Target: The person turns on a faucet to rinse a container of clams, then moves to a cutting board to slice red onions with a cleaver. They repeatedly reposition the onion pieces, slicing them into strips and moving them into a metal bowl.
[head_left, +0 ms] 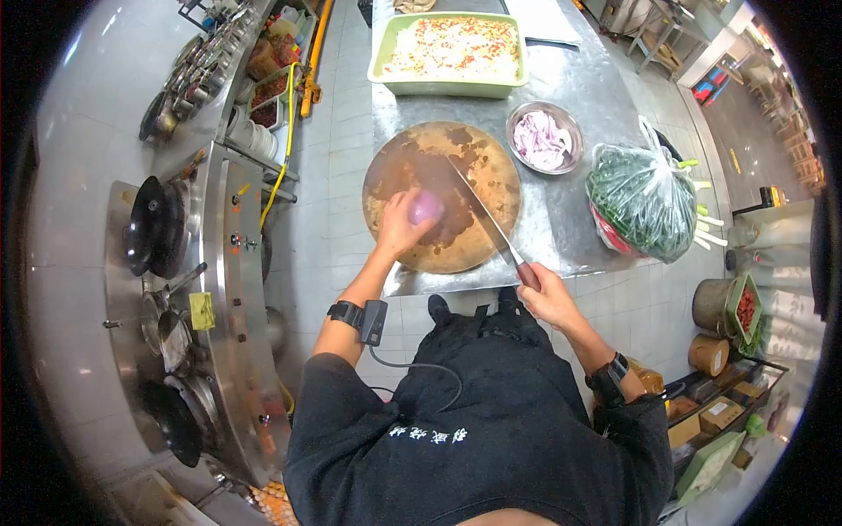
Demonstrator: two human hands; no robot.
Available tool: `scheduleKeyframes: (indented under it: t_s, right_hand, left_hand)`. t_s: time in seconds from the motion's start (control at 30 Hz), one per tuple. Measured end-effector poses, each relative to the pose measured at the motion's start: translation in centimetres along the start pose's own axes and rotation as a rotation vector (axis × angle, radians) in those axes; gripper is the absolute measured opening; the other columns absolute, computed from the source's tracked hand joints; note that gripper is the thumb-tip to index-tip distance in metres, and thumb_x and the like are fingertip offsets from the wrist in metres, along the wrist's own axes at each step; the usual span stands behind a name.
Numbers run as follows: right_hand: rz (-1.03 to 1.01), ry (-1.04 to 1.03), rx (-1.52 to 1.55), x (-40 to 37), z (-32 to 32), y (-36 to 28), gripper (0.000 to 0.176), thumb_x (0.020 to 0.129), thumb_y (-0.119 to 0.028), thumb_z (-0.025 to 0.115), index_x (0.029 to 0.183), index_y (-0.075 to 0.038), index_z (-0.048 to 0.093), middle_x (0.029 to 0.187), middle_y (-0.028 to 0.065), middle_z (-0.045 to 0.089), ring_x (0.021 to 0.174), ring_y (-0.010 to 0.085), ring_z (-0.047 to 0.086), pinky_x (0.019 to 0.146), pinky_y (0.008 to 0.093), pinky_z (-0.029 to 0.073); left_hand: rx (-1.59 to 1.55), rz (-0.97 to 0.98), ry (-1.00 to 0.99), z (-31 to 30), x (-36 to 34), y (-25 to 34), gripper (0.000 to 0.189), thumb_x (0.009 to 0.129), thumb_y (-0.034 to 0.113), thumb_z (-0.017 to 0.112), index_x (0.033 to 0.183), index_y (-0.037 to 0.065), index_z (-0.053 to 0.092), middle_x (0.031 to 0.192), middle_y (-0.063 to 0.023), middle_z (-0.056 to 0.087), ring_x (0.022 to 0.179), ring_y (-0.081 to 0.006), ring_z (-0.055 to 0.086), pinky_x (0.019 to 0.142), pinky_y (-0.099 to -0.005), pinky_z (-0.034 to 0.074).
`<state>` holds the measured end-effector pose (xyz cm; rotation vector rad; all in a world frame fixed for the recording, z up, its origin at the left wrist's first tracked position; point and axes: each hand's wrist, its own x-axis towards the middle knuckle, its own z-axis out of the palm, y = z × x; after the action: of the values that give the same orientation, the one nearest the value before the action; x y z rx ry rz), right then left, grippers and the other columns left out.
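A purple onion rests on the round wooden chopping board, its surface marked with dark wet patches. My left hand is closed around the onion's left side. In my right hand is the brown handle of a long kitchen knife. The blade lies slanted over the board, right of the onion and apart from it, with its tip pointing away from me. Beside the board on the right, a metal bowl holds sliced purple onion.
Behind the board stands a green tub of chopped red and white food. A plastic bag of green onions sits at the table's right edge. To my left runs a steel stove with black woks.
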<state>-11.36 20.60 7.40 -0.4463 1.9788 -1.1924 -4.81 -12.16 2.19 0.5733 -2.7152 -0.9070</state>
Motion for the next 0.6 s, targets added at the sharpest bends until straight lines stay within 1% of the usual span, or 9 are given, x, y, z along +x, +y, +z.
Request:
scheduleKeyframes:
  t_s: [0.07,0.17,0.23,0.27,0.33,0.37,0.47,0.57,0.6]
  right_hand:
    - [0.017,0.002,0.049,-0.1,0.3,0.0,0.029,0.080,-0.015,0.062,0.101,0.003,0.057,0.082,0.0147,0.059,0.079,0.0240,0.058,0.074,0.0374,0.046]
    - [-0.050,0.005,0.032,0.0,0.4,1.0,0.028,0.081,-0.013,0.061,0.104,0.003,0.056,0.076,0.0115,0.058,0.069,0.0202,0.058,0.063,0.0349,0.047]
    - [0.057,-0.037,0.146,-0.5,0.2,-0.7,0.027,0.083,-0.012,0.061,0.105,0.001,0.055,0.072,0.0085,0.056,0.059,0.0160,0.055,0.053,0.0316,0.044]
    - [0.109,-0.057,0.203,-0.7,0.1,-1.5,0.026,0.085,-0.012,0.060,0.106,0.001,0.055,0.069,0.0070,0.055,0.054,0.0139,0.053,0.048,0.0300,0.043]
    - [0.110,-0.065,0.248,-0.7,0.0,-1.9,0.024,0.087,-0.012,0.059,0.108,-0.001,0.055,0.067,0.0044,0.053,0.048,0.0104,0.049,0.041,0.0270,0.039]
    - [0.109,-0.069,0.269,-0.6,0.0,-2.0,0.023,0.088,-0.012,0.058,0.109,-0.001,0.054,0.066,0.0031,0.052,0.045,0.0087,0.047,0.038,0.0255,0.037]
    - [0.127,-0.073,0.267,-0.5,-0.1,-1.8,0.020,0.090,-0.011,0.057,0.107,-0.001,0.054,0.065,0.0027,0.052,0.047,0.0087,0.048,0.039,0.0256,0.039]
    - [0.146,-0.093,0.244,-0.4,-0.3,-1.8,0.022,0.090,-0.010,0.057,0.109,-0.001,0.052,0.067,0.0035,0.053,0.047,0.0094,0.049,0.038,0.0262,0.040]
    - [0.142,-0.091,0.263,-0.4,-0.2,-1.8,0.023,0.090,-0.010,0.057,0.109,-0.001,0.051,0.068,0.0039,0.053,0.047,0.0096,0.049,0.038,0.0264,0.041]
  left_hand:
    - [-0.003,0.000,-0.010,0.0,0.3,0.0,0.064,0.069,0.028,0.079,0.124,0.006,0.058,0.122,-0.0178,0.057,0.112,-0.0360,0.055,0.097,-0.0429,0.045]
    - [-0.050,-0.029,-0.018,0.0,0.6,-0.2,0.060,0.073,0.028,0.077,0.125,0.006,0.059,0.123,-0.0170,0.058,0.112,-0.0324,0.057,0.096,-0.0406,0.046]
    - [-0.115,-0.069,-0.017,0.7,1.8,-2.2,0.054,0.079,0.026,0.074,0.127,0.006,0.058,0.120,-0.0141,0.062,0.108,-0.0272,0.060,0.093,-0.0370,0.048]
    - [-0.281,-0.169,-0.046,1.0,2.6,-3.2,0.051,0.083,0.025,0.071,0.127,0.005,0.058,0.118,-0.0120,0.064,0.105,-0.0241,0.061,0.091,-0.0345,0.049]
    - [-0.617,-0.373,-0.103,0.8,3.7,-4.2,0.044,0.089,0.023,0.067,0.128,0.005,0.058,0.112,-0.0079,0.067,0.099,-0.0179,0.063,0.087,-0.0295,0.050]
    - [-0.614,-0.367,-0.121,0.8,3.9,-4.7,0.037,0.094,0.021,0.062,0.128,0.005,0.058,0.104,-0.0028,0.068,0.091,-0.0127,0.063,0.079,-0.0267,0.053]
    - [-0.737,-0.476,-0.207,-0.7,4.2,-3.3,0.037,0.094,0.022,0.062,0.127,0.005,0.058,0.105,-0.0039,0.067,0.089,-0.0138,0.063,0.075,-0.0307,0.055]
    - [-0.742,-0.491,-0.205,-0.5,4.3,-3.3,0.040,0.093,0.025,0.062,0.127,0.003,0.056,0.107,-0.0060,0.065,0.087,-0.0175,0.064,0.068,-0.0334,0.057]
    - [-0.796,-0.579,-0.205,-0.8,4.3,-2.8,0.042,0.093,0.026,0.063,0.127,0.003,0.056,0.109,-0.0071,0.064,0.088,-0.0190,0.064,0.068,-0.0339,0.057]
